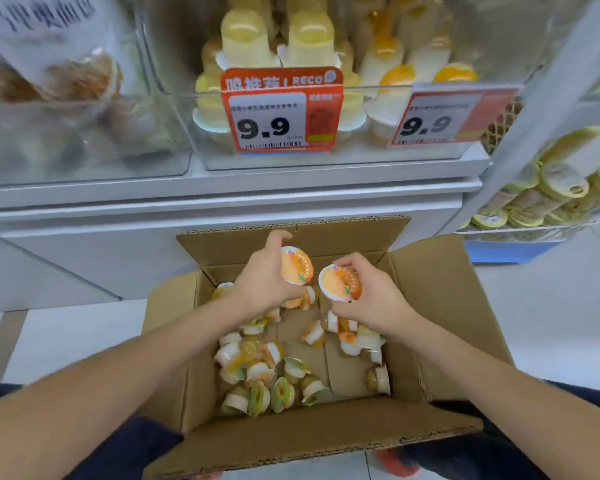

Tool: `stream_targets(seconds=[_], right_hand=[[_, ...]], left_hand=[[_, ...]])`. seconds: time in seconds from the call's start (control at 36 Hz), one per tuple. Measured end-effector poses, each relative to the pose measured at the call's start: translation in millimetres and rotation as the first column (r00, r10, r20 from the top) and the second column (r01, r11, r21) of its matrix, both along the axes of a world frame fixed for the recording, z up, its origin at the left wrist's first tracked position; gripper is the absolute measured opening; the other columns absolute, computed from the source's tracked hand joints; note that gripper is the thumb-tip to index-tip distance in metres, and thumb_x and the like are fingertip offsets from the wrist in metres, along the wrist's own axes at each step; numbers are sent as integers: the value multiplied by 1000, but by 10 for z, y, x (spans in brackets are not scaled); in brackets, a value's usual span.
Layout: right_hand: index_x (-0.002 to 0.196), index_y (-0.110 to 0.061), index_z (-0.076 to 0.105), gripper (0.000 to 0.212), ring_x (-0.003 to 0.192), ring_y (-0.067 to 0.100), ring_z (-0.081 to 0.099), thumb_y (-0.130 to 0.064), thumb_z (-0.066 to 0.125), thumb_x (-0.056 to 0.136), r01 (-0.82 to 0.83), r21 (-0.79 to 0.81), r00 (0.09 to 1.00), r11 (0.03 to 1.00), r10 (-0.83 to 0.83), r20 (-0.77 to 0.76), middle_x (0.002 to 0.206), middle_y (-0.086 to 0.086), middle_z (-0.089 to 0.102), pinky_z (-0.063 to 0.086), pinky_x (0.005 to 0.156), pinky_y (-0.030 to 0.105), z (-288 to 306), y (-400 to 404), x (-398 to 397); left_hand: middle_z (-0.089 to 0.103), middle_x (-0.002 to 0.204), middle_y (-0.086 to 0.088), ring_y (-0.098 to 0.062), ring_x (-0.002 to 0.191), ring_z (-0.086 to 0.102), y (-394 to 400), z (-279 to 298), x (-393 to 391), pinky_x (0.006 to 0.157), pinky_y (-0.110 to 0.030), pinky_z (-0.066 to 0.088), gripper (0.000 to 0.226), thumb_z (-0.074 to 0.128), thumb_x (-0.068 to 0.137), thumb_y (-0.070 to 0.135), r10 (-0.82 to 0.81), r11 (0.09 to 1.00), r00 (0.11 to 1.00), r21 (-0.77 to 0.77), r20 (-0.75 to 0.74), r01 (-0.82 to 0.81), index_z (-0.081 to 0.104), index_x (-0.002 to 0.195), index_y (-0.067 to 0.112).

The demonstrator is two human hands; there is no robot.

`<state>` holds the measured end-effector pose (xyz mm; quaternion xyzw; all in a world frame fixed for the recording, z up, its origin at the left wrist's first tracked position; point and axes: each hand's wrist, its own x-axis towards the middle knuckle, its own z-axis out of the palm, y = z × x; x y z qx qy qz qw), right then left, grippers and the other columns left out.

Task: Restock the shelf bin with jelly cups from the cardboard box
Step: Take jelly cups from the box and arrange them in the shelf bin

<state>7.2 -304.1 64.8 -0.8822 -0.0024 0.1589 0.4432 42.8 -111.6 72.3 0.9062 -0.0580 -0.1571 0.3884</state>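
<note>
Head view: both hands over the far half of the open cardboard box (pixel 440 292), each holding one orange-lidded jelly cup. Left hand (pixel 267 275) curls round the left cup (pixel 297 265), lid tilted toward camera; thumb on the cup's far edge, other fingers hidden behind it. Right hand (pixel 371 292) pinches the right cup (pixel 338 284) at its rim; fingertips partly hidden by the cup. The two cups sit just beside each other; can't tell if they touch. Loose jelly cups (pixel 257 368) scattered across the box floor, mixed orange and green lids, blurred. Box's near flap cut off by dark trousers at the frame's bottom. Shelf bin (pixel 343 157) far centre, clear plastic, stacked with yellow cups behind two 9.9 price tags (pixel 281 112); small print unreadable. Left bin's contents smeared, unidentifiable.
</note>
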Motion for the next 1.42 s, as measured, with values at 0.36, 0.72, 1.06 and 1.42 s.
stream_targets(seconds=[0.36, 0.72, 1.06, 1.42], right_hand=[[111, -28, 44, 51, 90, 3, 55, -21, 77, 72, -143, -34, 928, 989, 146, 341, 104, -12, 55, 45, 73, 16, 1542, 158, -53], [124, -34, 42, 60, 107, -5, 42, -27, 76, 75, -306, -248, 825, 919, 386, 413, 109, -28, 48, 36, 86, 8, 1816, 176, 131], [131, -41, 44, 70, 117, -12, 40, -34, 80, 72, -431, -130, 834, 893, 449, 321, 125, -29, 46, 33, 94, 4, 1810, 153, 158], [114, -34, 60, 59, 109, -2, 55, -37, 85, 61, -346, 85, 882, 934, 293, 369, 112, -24, 61, 42, 88, 9, 1747, 170, 186]], left_hand=[[72, 100, 9, -6, 95, 66, 491, 1470, -231, 83, -19, 52, 62, 88, 55, 8, 4, 931, 1000, -365, 4, -2, 63, 109, 26], [72, 106, -7, -18, 96, 68, 214, 1447, -197, 81, -28, 56, 58, 81, 62, 12, -15, 717, 978, -684, -206, -133, 63, 116, 15], [70, 105, -18, -23, 91, 70, 161, 1429, -248, 73, -29, 57, 64, 92, 46, 31, -153, 486, 905, -827, -397, -281, 72, 102, 8], [68, 108, -16, -23, 97, 67, 166, 1493, -238, 81, -36, 56, 54, 84, 62, 42, -306, 505, 847, -828, -435, -243, 72, 104, 11]])
